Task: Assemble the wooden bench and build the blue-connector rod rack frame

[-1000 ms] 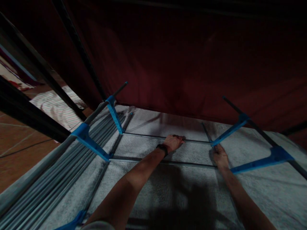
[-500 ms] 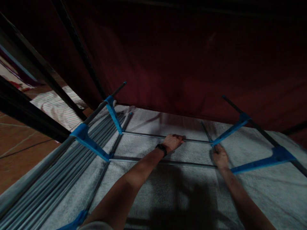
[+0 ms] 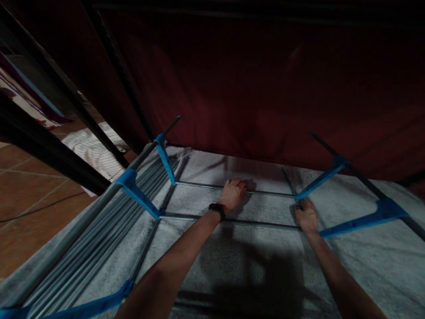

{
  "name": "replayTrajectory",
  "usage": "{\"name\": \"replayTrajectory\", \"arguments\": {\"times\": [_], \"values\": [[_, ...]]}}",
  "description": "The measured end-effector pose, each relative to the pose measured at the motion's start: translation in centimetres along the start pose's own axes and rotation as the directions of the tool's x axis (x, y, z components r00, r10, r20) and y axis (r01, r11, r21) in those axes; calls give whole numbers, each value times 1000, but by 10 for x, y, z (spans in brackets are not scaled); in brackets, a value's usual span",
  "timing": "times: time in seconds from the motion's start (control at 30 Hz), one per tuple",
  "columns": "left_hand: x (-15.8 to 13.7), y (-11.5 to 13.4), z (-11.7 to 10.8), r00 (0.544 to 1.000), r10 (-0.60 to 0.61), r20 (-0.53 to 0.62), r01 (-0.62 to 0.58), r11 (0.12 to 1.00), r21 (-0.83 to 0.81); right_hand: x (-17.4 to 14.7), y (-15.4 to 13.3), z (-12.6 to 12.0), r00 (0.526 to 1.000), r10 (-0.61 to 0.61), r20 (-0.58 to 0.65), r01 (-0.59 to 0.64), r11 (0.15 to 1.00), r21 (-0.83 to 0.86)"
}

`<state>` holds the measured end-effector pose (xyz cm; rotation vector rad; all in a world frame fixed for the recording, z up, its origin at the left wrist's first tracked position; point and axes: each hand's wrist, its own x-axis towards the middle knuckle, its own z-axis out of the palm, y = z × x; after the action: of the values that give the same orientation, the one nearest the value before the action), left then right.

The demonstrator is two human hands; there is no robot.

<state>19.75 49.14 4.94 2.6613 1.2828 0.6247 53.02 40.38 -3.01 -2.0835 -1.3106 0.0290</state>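
Note:
A frame of grey metal tubes and blue plastic brackets lies on a pale grey cloth. My left hand (image 3: 233,193), with a dark band at the wrist, rests over the far cross tube (image 3: 272,193). Its fingers are stretched out flat across the tube, not wrapped round it. On the right, my right hand (image 3: 306,214) is closed round the lengthwise tube (image 3: 288,179), just below the end of a blue bracket (image 3: 320,179). The near cross tube (image 3: 262,224) passes under my left forearm. A second right-hand bracket (image 3: 361,223) stands beside my right wrist.
Several loose grey tubes (image 3: 109,221) lie side by side at the left. Two blue brackets (image 3: 166,161) hold up the left side rail. Dark posts (image 3: 49,150) and a dark red curtain (image 3: 232,97) border the cloth (image 3: 375,274). Striped fabric (image 3: 96,150) lies on the tiled floor.
My left hand has loosened from the far cross tube, its fingers straightening, and shifted slightly left. My right hand stays on the lengthwise tube. The view has moved a little.

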Motion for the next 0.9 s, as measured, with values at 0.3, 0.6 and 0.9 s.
{"name": "replayTrajectory", "arguments": {"times": [0.3, 0.6, 0.9], "values": [[-89, -91, -57, 377, -768, -518, 728, 592, -346, -4, -7, -2, 964, 228, -135, -205, 965, 161], [-108, -136, -61, 352, -872, -341, 870, 439, -224, -48, -144, 26, 876, -470, -110, 480, 873, 89], [-108, -153, -58, 327, -892, -313, 922, 373, -102, -55, -277, 91, 589, -647, 483, 723, 689, 41]]}}
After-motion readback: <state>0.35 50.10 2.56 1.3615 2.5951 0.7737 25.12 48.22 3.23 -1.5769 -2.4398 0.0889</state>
